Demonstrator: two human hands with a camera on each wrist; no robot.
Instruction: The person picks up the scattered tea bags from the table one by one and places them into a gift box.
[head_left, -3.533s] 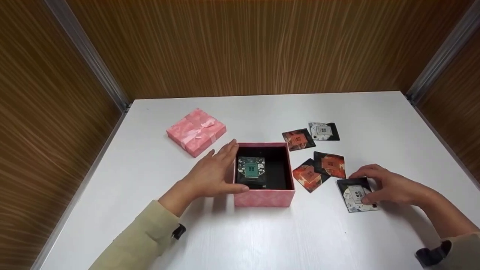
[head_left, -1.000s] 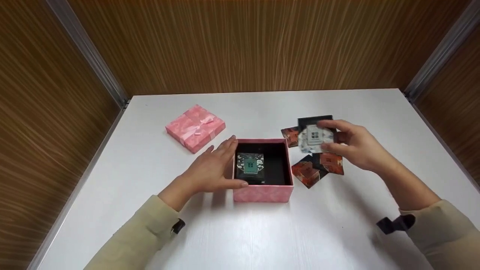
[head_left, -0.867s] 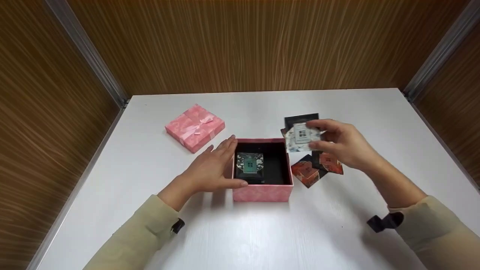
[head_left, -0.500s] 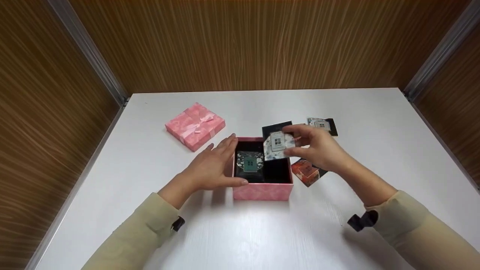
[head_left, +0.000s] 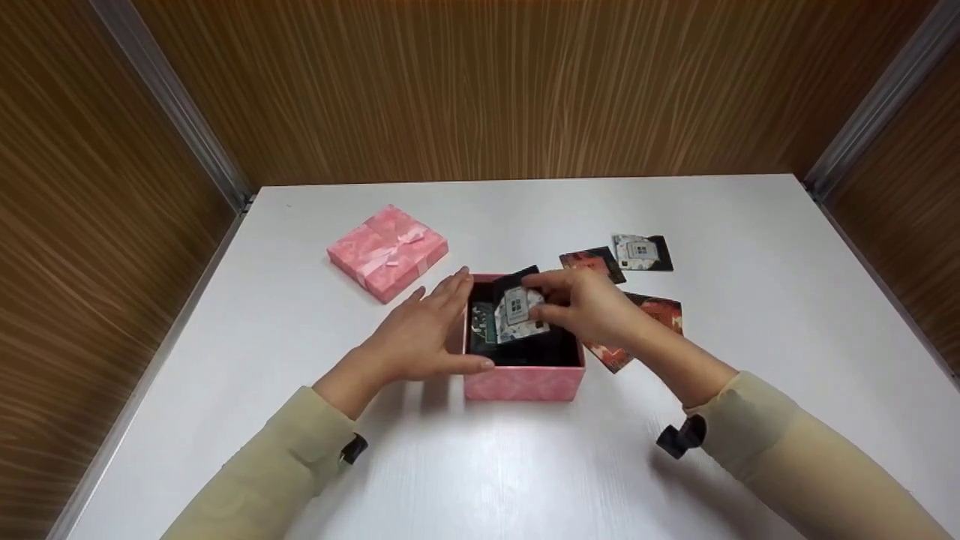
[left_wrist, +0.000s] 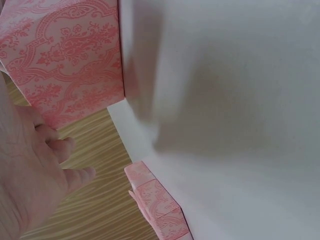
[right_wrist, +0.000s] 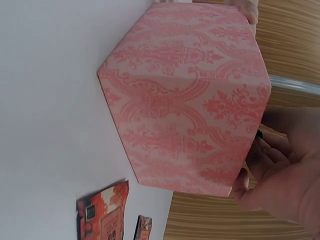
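Observation:
A pink patterned gift box (head_left: 521, 384) without its lid stands mid-table, black inside. My left hand (head_left: 416, 337) rests along its left side, fingers extended to the far corner and thumb straight over the near rim. Between thumb and fingers, my right hand (head_left: 592, 304) pinches a white-and-black flat sachet (head_left: 517, 309), tilted over the box opening. Partly covered by it, a green-labelled sachet (head_left: 482, 324) lies in the left part of the box. In the right wrist view, the box wall (right_wrist: 170, 105) hides the held sachet, and the right fingers reach over the rim.
The pink box lid (head_left: 390, 253) with a ribbon bow lies at the back left. Right of the box are orange-labelled sachets, one at the back (head_left: 592, 262), one (head_left: 664, 311) partly behind the right arm, and a white one (head_left: 641, 253). Wood-grain panels (head_left: 480, 90) enclose the table.
My right hand has picked the white-and-black sachet off the table at the right and carried it left to over the box. My left hand has stayed at the box.

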